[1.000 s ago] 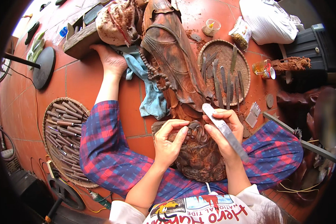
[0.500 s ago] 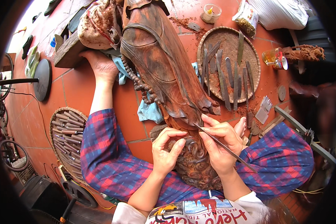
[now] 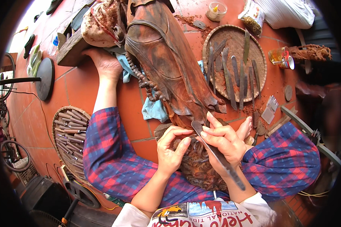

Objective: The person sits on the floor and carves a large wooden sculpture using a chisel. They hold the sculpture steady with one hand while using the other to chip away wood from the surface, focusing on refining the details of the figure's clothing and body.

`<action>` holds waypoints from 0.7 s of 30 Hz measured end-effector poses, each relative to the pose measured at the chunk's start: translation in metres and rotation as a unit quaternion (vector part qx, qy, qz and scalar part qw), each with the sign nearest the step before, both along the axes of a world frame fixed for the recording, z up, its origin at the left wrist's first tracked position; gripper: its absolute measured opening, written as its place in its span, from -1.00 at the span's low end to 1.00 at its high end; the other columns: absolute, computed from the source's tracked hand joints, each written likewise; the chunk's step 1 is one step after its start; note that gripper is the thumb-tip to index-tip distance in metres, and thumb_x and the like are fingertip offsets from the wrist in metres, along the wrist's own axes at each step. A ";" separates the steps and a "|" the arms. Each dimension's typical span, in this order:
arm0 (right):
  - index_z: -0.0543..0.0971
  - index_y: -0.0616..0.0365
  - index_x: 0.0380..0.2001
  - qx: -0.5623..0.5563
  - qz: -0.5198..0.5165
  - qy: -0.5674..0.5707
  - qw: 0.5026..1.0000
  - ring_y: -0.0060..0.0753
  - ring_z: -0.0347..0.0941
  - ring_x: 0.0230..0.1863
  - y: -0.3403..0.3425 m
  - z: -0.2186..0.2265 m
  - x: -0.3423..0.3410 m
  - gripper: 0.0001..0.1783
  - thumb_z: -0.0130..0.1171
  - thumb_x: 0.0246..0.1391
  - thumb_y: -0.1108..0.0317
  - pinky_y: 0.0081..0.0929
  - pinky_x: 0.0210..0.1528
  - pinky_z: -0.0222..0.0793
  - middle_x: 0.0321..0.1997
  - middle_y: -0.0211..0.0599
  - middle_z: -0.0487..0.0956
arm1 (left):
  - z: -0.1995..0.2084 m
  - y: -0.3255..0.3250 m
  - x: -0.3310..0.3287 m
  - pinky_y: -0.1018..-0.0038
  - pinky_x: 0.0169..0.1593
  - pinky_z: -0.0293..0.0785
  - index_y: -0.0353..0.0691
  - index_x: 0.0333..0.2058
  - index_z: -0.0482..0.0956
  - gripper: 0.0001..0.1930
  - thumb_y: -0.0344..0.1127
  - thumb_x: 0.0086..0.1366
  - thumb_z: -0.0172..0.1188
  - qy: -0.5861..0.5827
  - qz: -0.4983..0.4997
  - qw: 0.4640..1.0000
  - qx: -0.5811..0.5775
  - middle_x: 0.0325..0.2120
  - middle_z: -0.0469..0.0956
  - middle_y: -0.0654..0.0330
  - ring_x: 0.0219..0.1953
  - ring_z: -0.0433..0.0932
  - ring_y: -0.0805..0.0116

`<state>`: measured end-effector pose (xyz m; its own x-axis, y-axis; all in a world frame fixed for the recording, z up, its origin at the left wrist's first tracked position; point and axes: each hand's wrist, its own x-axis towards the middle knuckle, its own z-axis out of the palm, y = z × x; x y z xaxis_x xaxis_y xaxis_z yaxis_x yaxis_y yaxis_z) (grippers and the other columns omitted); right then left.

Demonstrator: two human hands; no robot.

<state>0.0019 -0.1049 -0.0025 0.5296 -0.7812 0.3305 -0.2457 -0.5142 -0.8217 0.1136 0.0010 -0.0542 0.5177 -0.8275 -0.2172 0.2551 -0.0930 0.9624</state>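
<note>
A long reddish-brown wooden carving with robe-like folds and a string of carved beads lies between my legs. Its curly-textured lower end rests against my lap. My right hand grips a thin, flat, dark metal file between thumb and fingers; the blade's rounded tip is by the robe hem and its other end reaches over my wrist. Beside the same part of the carving, my left hand has its fingers curved and its thumb apart from them, with nothing visible between. Its fingertips are close to the wood.
Right of the carving, a round woven tray holds several flat files. At left, a basket is filled with wooden-handled tools. A blue cloth, a wooden block, a glass and wood shavings lie on the red tiles.
My right hand has rolled the file, so its broad face now shows instead of its narrow edge. The left hand stays nearly in place. The whole view has shifted slightly.
</note>
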 end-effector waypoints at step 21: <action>0.68 -0.06 -0.39 0.055 -0.046 0.072 0.995 -0.10 0.65 0.05 0.008 0.004 -0.002 -0.76 0.48 -0.10 0.54 0.38 0.43 -0.62 -0.34 -0.45 0.69 | -0.001 -0.003 0.000 0.49 -0.10 0.49 -0.35 -0.19 0.65 -0.82 -0.38 0.28 0.28 -0.018 -0.003 1.000 -0.010 -0.29 0.60 0.14 -0.23 0.58 0.38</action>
